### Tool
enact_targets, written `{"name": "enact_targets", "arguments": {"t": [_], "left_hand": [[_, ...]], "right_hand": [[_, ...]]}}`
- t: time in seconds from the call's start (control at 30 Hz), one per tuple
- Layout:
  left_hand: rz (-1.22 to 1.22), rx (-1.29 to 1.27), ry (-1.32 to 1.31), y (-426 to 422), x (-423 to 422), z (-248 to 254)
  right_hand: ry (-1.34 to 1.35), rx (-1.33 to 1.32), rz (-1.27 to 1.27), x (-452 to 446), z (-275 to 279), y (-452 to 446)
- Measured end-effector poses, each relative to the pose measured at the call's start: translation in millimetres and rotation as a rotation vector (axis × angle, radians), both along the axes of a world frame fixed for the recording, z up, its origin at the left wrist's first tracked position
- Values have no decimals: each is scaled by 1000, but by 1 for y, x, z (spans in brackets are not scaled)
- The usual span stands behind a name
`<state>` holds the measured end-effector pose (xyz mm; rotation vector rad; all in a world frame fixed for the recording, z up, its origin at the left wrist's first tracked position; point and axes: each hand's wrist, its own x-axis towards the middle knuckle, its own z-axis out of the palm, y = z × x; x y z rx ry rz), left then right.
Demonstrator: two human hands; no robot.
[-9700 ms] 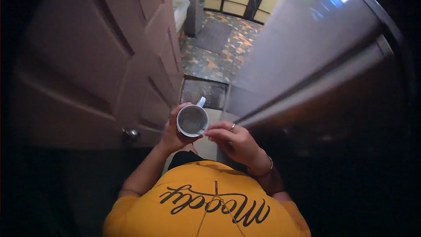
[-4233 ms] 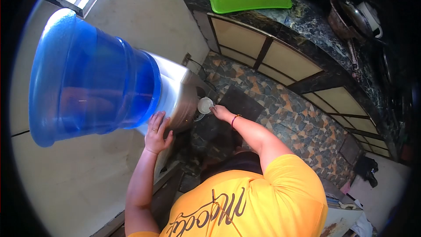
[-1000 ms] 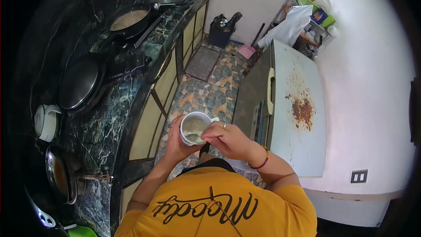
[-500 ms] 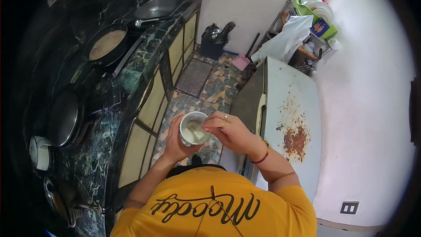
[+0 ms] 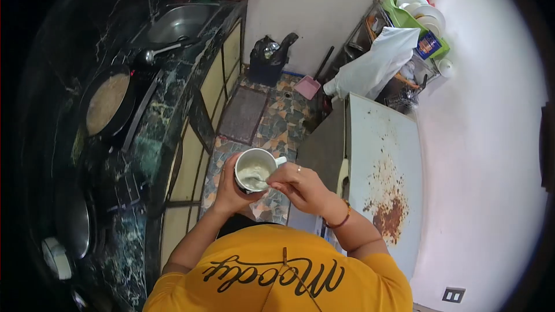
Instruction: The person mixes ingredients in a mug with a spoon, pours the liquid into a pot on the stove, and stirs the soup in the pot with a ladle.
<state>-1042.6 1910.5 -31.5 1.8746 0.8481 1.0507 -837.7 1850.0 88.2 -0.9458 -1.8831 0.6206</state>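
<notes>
A white mug [image 5: 255,156] with a pale, cloudy liquid in it is held upright in front of the yellow shirt. My left hand [image 5: 232,188] is wrapped round its left side and bottom. Over the mug's right rim, beside the handle, my right hand [image 5: 298,185] pinches a spoon [image 5: 258,179], whose lower part dips into the liquid. To the left, on the dark marbled counter [image 5: 151,156], a black pan [image 5: 108,103] with light brown contents sits on a stove.
A steel sink [image 5: 180,23] and a ladle [image 5: 151,55] lie beyond the pan. A fridge with a rusty top [image 5: 381,156] stands close on the right. Ahead are a bin with a black bag [image 5: 268,60], a pink dustpan [image 5: 307,87] and a dish rack [image 5: 425,17].
Earlier a closed door area and then a blue water dispenser were in view; the mug was held there. Now the view is along the kitchen, closer to the sink, with the spoon shifted in the mug.
</notes>
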Motion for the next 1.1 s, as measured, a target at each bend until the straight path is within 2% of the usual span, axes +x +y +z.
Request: {"name": "enact_targets", "arguments": {"t": [0.1, 0.23, 0.33, 0.47, 0.57, 0.67, 0.8, 0.87, 0.93, 1.1], "left_hand": [[-84, 89, 36, 78, 21, 10], [-55, 138, 31, 150, 42, 17], [-69, 56, 2, 193, 54, 22], [-35, 90, 20, 246, 71, 24], [4, 66, 4, 282, 86, 22], [76, 69, -1, 317, 98, 22], [146, 59, -20, 368, 127, 8], [190, -42, -49, 394, 145, 7], [260, -61, -59, 419, 161, 6], [436, -33, -121, 474, 196, 7]], "right_hand": [[-105, -57, -126, 30, 8, 73], [-45, 31, -103, 39, 11, 151], [-29, -56, -29, 52, 17, 187], [-99, -68, -194, 73, 19, 248], [-57, 28, -36, 82, 12, 297], [-27, -45, 55, 104, 9, 338], [-81, -7, 39, 138, 9, 416], [-60, 102, 121, 152, 4, 459], [-40, 6, 311, 165, 4, 491], [-83, 26, 437, 212, 11, 578]]}}
